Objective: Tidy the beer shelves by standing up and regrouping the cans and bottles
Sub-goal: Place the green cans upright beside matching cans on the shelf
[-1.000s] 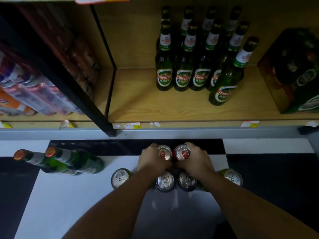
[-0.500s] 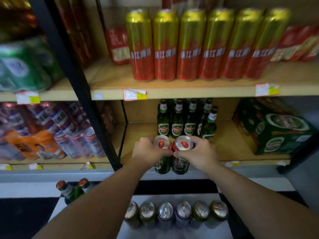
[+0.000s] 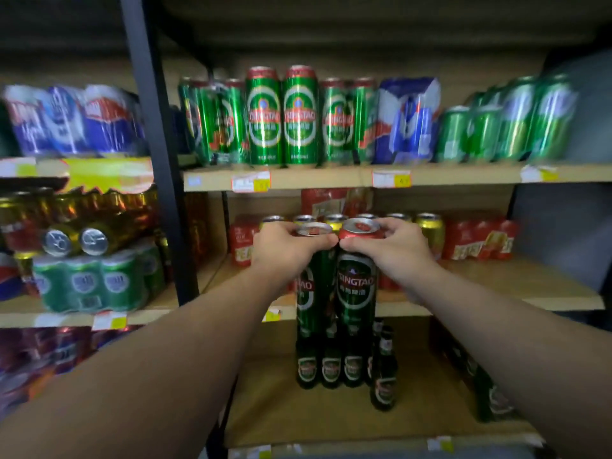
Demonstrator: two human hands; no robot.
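Observation:
My left hand (image 3: 284,248) grips the top of a tall green Tsingtao can (image 3: 314,293), and my right hand (image 3: 394,246) grips the top of a second one (image 3: 357,293). Both cans hang upright and side by side, touching, in front of the middle shelf (image 3: 496,276). On the shelf above stand more green Tsingtao cans (image 3: 283,117) in a row. Gold-topped cans (image 3: 430,226) stand on the middle shelf behind my hands. Green Tsingtao bottles (image 3: 331,366) stand upright on the bottom shelf (image 3: 281,409).
A black upright post (image 3: 155,160) divides the shelving. Left of it lie shrink-wrapped can packs (image 3: 86,283), some cans on their sides. Red packs (image 3: 480,236) sit at the right of the middle shelf, a blue pack (image 3: 407,120) on the upper shelf, a green carton (image 3: 490,392) bottom right.
Both hands have lifted the two cans from the floor up to the middle shelf's height. The view has tilted upward, and the floor cans and lying bottles have left the view.

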